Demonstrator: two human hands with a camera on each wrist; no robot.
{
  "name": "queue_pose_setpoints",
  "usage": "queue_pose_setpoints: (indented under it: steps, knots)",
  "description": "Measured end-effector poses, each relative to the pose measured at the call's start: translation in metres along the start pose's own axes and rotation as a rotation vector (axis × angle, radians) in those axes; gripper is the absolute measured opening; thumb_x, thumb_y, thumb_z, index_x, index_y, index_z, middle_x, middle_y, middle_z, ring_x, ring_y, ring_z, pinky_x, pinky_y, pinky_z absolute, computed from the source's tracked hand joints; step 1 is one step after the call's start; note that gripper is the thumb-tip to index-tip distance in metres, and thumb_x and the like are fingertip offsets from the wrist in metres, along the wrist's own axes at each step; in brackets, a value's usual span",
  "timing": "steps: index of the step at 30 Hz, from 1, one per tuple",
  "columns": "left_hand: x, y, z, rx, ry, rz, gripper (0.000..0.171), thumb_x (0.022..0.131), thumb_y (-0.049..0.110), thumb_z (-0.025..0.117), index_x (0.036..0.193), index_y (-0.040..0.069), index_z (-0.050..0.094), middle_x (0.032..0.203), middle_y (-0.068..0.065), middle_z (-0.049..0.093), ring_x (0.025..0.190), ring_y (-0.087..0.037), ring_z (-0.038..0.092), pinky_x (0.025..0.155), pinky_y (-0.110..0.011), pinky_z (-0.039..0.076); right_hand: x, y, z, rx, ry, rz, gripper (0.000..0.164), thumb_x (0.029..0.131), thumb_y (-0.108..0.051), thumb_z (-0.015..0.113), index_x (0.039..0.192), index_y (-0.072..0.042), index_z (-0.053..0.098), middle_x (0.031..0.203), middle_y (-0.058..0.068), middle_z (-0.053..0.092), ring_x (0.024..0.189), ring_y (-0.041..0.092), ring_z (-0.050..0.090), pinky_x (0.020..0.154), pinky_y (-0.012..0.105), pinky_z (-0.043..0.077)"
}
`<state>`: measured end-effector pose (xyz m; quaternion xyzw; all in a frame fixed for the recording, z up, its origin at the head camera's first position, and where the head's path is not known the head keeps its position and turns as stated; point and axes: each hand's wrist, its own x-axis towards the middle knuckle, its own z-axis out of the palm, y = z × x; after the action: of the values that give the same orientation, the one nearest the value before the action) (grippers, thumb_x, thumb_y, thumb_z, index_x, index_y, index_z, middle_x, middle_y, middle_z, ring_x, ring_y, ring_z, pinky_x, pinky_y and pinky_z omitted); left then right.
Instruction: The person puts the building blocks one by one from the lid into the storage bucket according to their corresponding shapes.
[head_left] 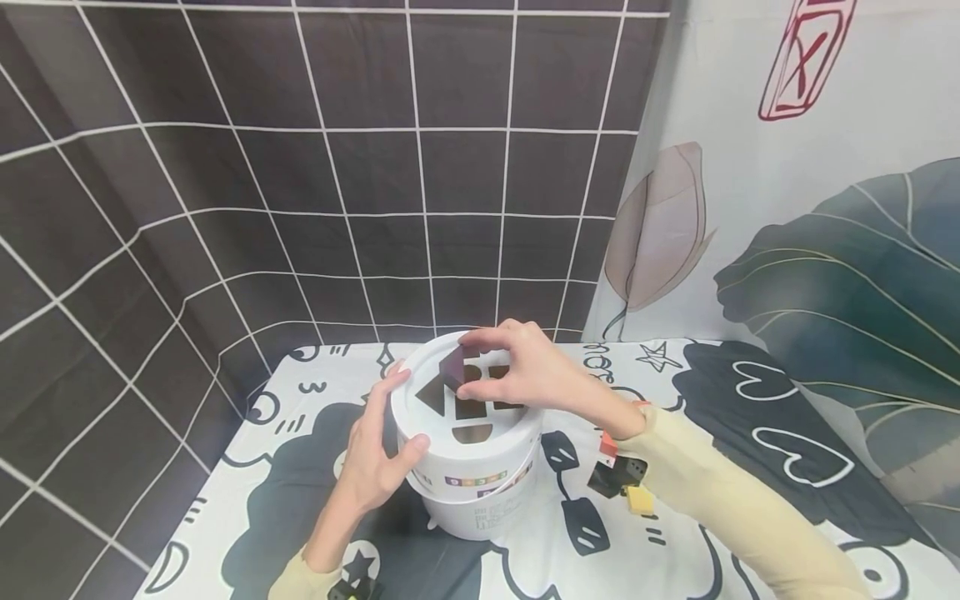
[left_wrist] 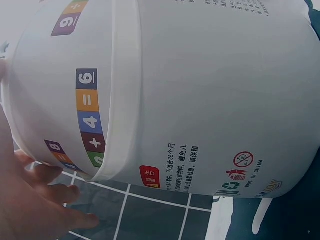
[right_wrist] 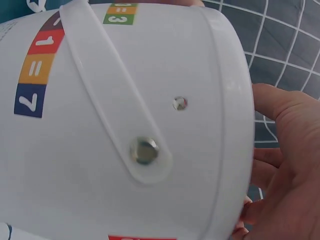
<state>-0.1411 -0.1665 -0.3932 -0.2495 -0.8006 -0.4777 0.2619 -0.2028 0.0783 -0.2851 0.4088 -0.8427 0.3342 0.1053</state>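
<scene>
Soft, even light filled the head view, brightening the white lid (head_left: 432, 429); the grid lines of the dark backdrop (head_left: 375, 171) bowed toward the left edge. The 2 wrist views looked dimmer. Pale haze veiled the left one's upper-left corner, greying the bucket (left_wrist: 210, 95). In the right one, a slightly blurred rivet (right_wrist: 145, 151) glinted.

Meeting a white bucket (head_left: 467, 467) at lower centre of the head view, bordered on its left by the left hand (head_left: 378, 454). Facing the right hand (head_left: 528, 367) and a purple block (head_left: 452, 368) at its lid (head_left: 438, 427), plus a sleeve (head_left: 735, 496) slanting lower right. Having room over the patterned cloth (head_left: 277, 492) at lower left, up to the gridded curtain (head_left: 247, 192).
</scene>
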Motion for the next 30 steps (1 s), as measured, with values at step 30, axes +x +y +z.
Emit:
queue_pose_setpoints:
  steps: [30]
  knots:
    - [0.0,0.001,0.001,-0.006,0.001,0.009,0.073,0.081,0.029,0.064,0.148,0.009,0.041,0.157,-0.015,0.037,0.14,-0.037,0.04,0.105,-0.067,0.028,0.013,-0.007,0.026,-0.05,-0.07,-0.069,0.047,0.075,-0.034,0.086,0.111,-0.008,0.073,0.099,-0.002,0.075,0.086,0.011,0.068,0.078,0.028,0.051]
